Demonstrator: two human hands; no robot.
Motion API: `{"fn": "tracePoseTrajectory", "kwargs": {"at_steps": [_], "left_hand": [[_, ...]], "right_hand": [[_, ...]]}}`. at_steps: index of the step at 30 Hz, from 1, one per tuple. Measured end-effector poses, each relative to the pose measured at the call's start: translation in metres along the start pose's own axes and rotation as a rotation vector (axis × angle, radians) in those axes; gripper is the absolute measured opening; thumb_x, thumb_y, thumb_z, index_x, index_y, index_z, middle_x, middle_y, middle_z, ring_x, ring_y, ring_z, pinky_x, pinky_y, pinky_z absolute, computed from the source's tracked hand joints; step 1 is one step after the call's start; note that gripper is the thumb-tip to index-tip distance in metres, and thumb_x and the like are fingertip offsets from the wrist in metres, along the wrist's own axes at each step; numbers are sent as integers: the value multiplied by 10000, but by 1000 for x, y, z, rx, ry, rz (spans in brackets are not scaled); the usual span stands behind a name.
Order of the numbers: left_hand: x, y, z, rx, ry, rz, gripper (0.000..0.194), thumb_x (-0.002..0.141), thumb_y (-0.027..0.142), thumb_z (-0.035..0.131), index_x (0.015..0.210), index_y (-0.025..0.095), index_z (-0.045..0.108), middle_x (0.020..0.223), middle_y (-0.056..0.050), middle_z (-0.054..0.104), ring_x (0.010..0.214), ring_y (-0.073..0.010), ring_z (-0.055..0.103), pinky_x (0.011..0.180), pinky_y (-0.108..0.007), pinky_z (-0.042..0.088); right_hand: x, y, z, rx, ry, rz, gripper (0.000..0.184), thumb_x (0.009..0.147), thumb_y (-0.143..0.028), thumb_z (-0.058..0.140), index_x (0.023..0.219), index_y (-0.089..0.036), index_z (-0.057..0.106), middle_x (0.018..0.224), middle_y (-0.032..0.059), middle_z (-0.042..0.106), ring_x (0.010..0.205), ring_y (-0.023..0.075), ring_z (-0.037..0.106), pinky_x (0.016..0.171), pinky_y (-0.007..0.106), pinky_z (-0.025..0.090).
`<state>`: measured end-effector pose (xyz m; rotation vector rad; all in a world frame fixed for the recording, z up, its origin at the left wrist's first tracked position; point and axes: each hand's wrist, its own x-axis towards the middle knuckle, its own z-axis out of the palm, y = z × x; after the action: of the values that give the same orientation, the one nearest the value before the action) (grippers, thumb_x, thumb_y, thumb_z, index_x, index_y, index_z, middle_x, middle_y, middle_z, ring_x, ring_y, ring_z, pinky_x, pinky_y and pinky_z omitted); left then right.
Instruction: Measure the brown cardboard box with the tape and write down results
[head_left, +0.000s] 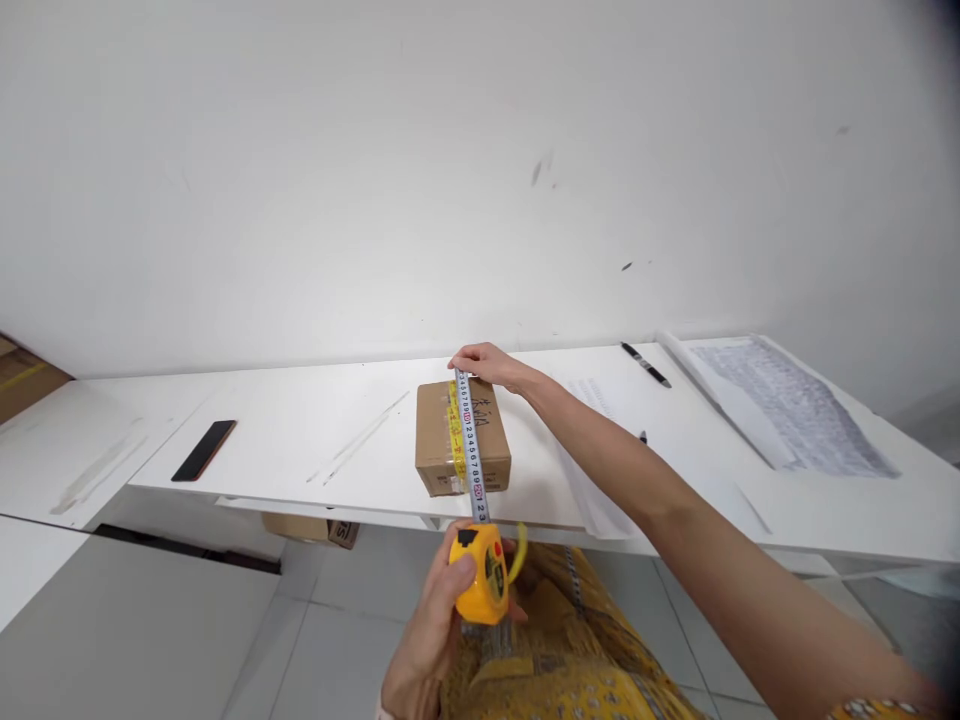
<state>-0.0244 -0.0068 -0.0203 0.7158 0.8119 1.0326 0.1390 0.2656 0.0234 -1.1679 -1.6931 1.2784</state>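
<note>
A small cardboard box (430,425) stands on the white table, with yellow printed tape along its top and handwriting beside it. My left hand (435,610) is wrapped round a yellow tape measure (480,590) just off the table's front edge. Its blade (470,440) is pulled out and runs over the box's top, from the near side to the far edge. At that far edge my right hand (484,362) pinches the blade's end between its fingers. A yellow wrist strap (519,552) hangs from the tape measure's case.
On the white table (292,420), a dark phone-like slab (204,450) lies left. Printed sheets (600,490), a black pen (645,364) and a sheet covered in writing (795,405) lie right. Another cardboard box (300,527) sits below the table. A white wall (375,180) stands behind.
</note>
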Motion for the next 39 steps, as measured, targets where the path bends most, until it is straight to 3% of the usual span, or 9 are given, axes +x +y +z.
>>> {"fn": "tracePoseTrajectory", "kwargs": {"at_steps": [5,8,12,18,23,30,35,39], "left_hand": [[8,1,12,-40,9,9,550,820,533,682,1203,165,541,831,-100,728,794,-276,717,751,-387,532],[7,2,17,-30,41,-14,530,826,525,676,1172,135,582,887,-134,738,908,-292,704,804,-383,519],[2,2,21,-90,27,-61,467,800,484,717,1117,155,619,1024,-134,710,864,-273,700,823,-415,528],[-4,10,13,-125,65,-51,575,782,478,720,1256,187,574,1030,-122,686,837,-263,667,686,-403,575],[-4,13,9,-132,144,-38,548,786,467,711,1237,174,605,1095,-139,673,1011,-315,622,686,-398,588],[0,14,11,-107,138,-23,486,803,471,689,1175,163,637,1055,-135,683,907,-291,652,694,-414,583],[-3,18,-2,-25,147,82,546,733,483,747,1171,174,642,1111,-135,674,947,-285,638,755,-401,584],[-8,28,-29,164,241,295,657,662,471,803,1244,231,618,1222,-112,640,1012,-283,607,784,-380,582]], "right_hand": [[8,20,12,-70,16,-22,224,802,-357,572,805,-173,698,828,42,685,759,170,582,681,285,413],[3,26,15,-32,-32,-53,260,809,-394,576,819,-169,707,861,43,706,792,176,602,696,278,433],[-5,29,15,97,-74,-31,329,789,-477,620,781,-162,714,789,36,707,726,168,602,663,275,447],[-7,32,14,161,-16,-20,301,750,-431,668,824,-155,763,859,74,743,756,188,628,677,299,471],[-4,38,15,136,37,-28,300,745,-429,653,783,-146,745,799,62,724,715,178,612,648,289,456],[-4,39,16,89,45,-49,336,791,-468,611,739,-151,711,767,44,696,711,172,592,657,286,443],[-24,20,7,134,222,-240,448,905,-561,497,1040,-194,715,1101,68,700,1004,199,608,887,320,457],[-55,18,0,221,424,-321,502,913,-634,469,1024,-203,701,974,62,679,942,178,605,893,326,473]]}}
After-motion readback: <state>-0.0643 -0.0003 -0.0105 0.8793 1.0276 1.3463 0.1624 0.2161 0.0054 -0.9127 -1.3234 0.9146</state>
